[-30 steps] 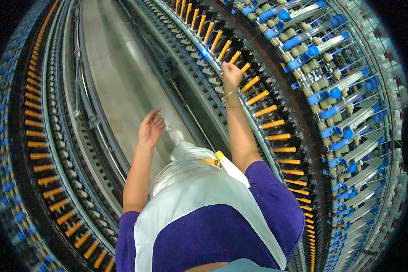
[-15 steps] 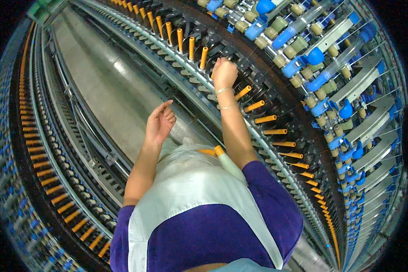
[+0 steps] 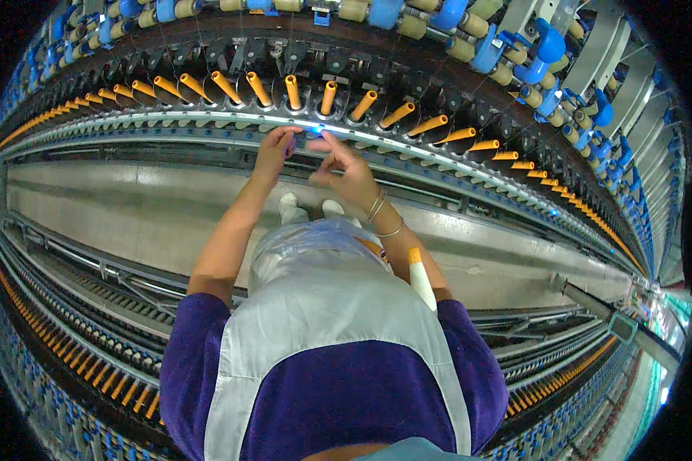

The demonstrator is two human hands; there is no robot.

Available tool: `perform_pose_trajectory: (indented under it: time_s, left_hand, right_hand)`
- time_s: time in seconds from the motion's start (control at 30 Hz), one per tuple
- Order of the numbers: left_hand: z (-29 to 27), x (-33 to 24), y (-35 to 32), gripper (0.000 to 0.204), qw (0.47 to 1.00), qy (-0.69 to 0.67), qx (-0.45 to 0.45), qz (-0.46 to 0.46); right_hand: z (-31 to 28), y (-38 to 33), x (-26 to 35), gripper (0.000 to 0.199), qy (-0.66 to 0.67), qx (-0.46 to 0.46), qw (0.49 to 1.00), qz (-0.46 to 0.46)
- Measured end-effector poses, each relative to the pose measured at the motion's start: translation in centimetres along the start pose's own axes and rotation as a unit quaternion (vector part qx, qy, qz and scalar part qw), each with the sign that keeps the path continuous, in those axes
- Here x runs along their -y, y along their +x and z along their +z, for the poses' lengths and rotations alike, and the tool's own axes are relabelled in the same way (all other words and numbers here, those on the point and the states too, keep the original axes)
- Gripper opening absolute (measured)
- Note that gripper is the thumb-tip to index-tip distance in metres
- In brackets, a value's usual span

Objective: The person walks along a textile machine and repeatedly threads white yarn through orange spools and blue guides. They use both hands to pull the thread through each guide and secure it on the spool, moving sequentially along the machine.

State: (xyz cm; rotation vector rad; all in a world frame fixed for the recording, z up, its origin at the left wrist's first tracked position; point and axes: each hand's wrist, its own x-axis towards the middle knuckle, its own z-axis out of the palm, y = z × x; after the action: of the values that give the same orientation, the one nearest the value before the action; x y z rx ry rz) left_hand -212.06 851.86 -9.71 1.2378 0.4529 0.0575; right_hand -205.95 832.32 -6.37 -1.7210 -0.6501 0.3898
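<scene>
Both of my hands are at the front rail [image 3: 407,147] of a spinning frame, just below its row of orange bobbin tubes [image 3: 328,98]. My left hand [image 3: 271,160] is closed, fingers curled and thumb side toward the rail; whatever it may pinch is too small to make out. My right hand [image 3: 346,170], slightly blurred, points its index finger at a small blue light [image 3: 319,130] on the rail; its thumb and other fingers stand apart with nothing visible between them. A white-wound bobbin with an orange tip [image 3: 420,278] sticks up from my apron beside my right forearm.
Above the tubes run blue and tan rollers [image 3: 384,13] with grey arms. A grey floor aisle [image 3: 131,211] passes under me. Behind lies another machine with orange tubes [image 3: 108,376]. At right, a grey bar [image 3: 592,301] crosses the aisle.
The view has turned, so the tube row now runs across in front. My right hand has come away from the tube row down to the rail; my left hand has moved up close beside it.
</scene>
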Motion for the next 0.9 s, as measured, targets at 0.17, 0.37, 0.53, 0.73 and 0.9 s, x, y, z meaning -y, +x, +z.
perform_pose_trajectory:
  time_s: [0.17,0.37,0.53,0.73,0.9]
  left_hand:
    - [-3.6,1.5,1.1,0.018,0.909,0.387,0.041,0.150]
    - [-8.4,2.7,2.1,0.013,0.877,0.429,0.015,0.215]
    - [-12.5,2.8,1.8,0.018,0.852,0.494,-0.027,0.168]
    - [-11.3,2.9,3.9,0.017,0.981,0.124,-0.064,-0.135]
    - [-9.2,3.4,6.5,0.012,0.919,-0.304,0.001,-0.250]
  right_hand:
    - [-0.9,0.8,-0.6,0.013,-0.445,0.159,0.877,0.082]
    - [2.5,3.8,-4.7,0.008,-0.234,-0.029,0.957,-0.168]
    - [6.2,6.2,-5.1,0.011,-0.514,0.012,0.856,-0.051]
    - [4.3,3.2,-6.5,0.005,-0.367,-0.111,0.922,-0.056]
    - [5.3,6.5,-8.9,0.019,-0.387,-0.241,0.881,0.129]
